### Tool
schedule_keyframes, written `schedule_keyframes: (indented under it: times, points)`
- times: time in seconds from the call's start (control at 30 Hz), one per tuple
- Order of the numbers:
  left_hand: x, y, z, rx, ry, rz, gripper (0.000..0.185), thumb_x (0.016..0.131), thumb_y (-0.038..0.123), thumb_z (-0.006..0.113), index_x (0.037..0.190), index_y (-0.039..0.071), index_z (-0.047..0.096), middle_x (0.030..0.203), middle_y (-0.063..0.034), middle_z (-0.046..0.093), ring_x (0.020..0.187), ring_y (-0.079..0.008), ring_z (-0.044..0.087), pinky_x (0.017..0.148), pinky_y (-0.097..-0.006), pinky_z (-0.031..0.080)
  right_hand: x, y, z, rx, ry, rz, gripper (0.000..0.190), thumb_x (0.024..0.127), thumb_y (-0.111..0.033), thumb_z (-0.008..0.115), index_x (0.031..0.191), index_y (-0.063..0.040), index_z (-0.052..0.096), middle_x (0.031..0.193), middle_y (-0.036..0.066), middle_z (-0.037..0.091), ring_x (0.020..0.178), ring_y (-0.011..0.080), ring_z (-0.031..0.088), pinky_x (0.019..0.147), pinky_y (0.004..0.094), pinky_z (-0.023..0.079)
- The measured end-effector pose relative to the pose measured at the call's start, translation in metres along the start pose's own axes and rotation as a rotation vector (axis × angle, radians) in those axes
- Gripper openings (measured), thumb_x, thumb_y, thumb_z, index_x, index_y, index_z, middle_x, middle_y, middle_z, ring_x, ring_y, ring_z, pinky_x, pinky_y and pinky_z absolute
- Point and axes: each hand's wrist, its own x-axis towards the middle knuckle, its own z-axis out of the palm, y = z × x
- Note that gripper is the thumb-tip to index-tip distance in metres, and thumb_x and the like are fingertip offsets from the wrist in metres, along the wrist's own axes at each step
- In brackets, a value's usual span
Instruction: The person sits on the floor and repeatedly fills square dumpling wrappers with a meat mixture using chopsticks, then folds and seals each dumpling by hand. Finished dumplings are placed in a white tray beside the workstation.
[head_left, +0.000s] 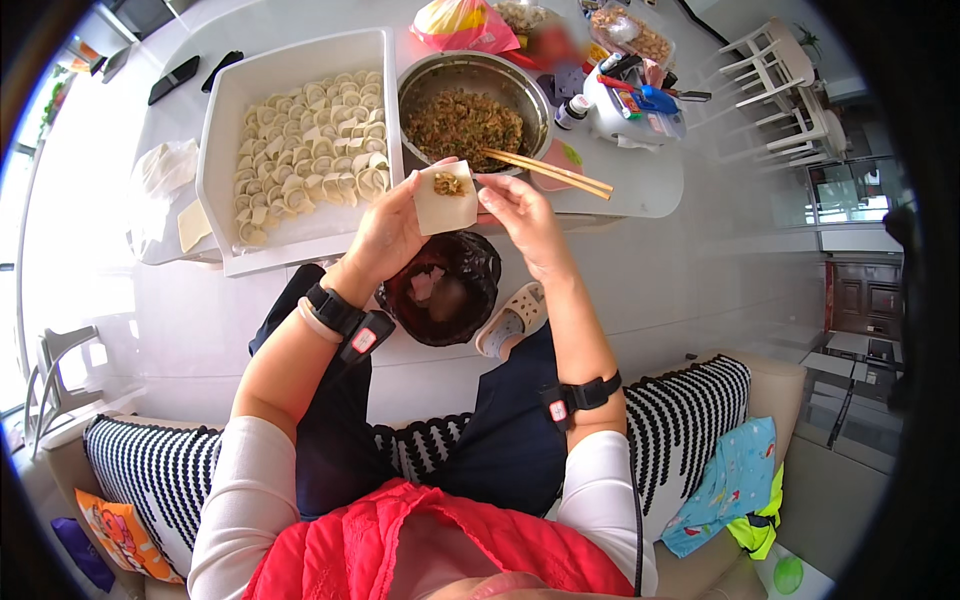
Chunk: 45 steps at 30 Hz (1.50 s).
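My left hand holds a square dough wrapper flat above the table's front edge. A small lump of minced filling lies near the wrapper's upper edge. My right hand is at the wrapper's right side, thumb and forefinger close to its edge; whether they grip it is unclear. Just beyond my hands stands a steel bowl of minced filling, with a pair of wooden chopsticks resting over its near rim. Left of it, a white plastic tray contains many folded wontons in rows.
Below my hands is a black-lined waste bin, between my legs. Farther right on the table are a small bottle and a white organizer box of odds and ends. Two dark phone-like objects lie left of the tray.
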Motion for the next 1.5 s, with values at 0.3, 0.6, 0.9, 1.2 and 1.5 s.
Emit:
schedule_keyframes:
  times: [0.3,0.6,0.9,1.2,1.5]
  points:
    - [-0.001,-0.004,0.001,0.055,-0.087,-0.016,0.055,0.110,0.033,0.034,0.156,0.004,0.028,0.150,-0.0119,0.045,0.135,-0.0264,0.048,0.116,-0.0442,0.036,0.000,0.009,0.015,0.168,0.115,0.040,0.026,0.093,-0.007,0.069,0.116,0.004,0.067,0.106,0.006,0.069,0.090,0.0102,0.065,0.080,0.0251,0.054]
    - [0.002,-0.010,-0.015,0.099,0.007,-0.027,0.049,0.110,0.029,0.034,0.147,-0.002,0.039,0.137,-0.0113,0.056,0.126,-0.0206,0.056,0.110,-0.0387,0.042,0.001,0.007,0.018,-0.730,0.139,-0.715,0.018,0.083,-0.001,0.071,0.101,-0.005,0.072,0.092,0.006,0.065,0.083,0.0199,0.066,0.075,0.0319,0.055]
    - [0.001,-0.009,-0.019,0.287,0.095,0.039,0.033,0.101,0.008,0.054,0.131,-0.005,0.056,0.117,-0.0111,0.068,0.104,-0.0160,0.068,0.093,-0.0303,0.054,-0.003,0.001,0.021,-0.955,-0.035,-0.855,0.026,0.077,0.003,0.071,0.102,-0.001,0.068,0.097,0.010,0.062,0.090,0.0285,0.064,0.076,0.0373,0.053]
    - [0.002,-0.013,-0.014,0.476,0.187,0.158,0.028,0.095,0.002,0.061,0.122,-0.005,0.061,0.108,-0.0102,0.070,0.096,-0.0145,0.069,0.084,-0.0280,0.056,0.004,0.023,0.030,-0.679,0.153,-0.610,0.017,0.079,0.000,0.075,0.093,-0.001,0.065,0.098,0.008,0.061,0.093,0.0227,0.062,0.076,0.0337,0.052]
    - [-0.004,-0.009,-0.006,0.496,0.277,0.036,0.025,0.095,0.006,0.064,0.117,-0.005,0.065,0.103,-0.0080,0.071,0.091,-0.0122,0.068,0.081,-0.0262,0.054,-0.002,0.017,0.036,-0.944,0.144,-0.850,0.023,0.075,0.003,0.073,0.095,-0.005,0.063,0.095,0.010,0.060,0.091,0.0313,0.060,0.076,0.0413,0.052]
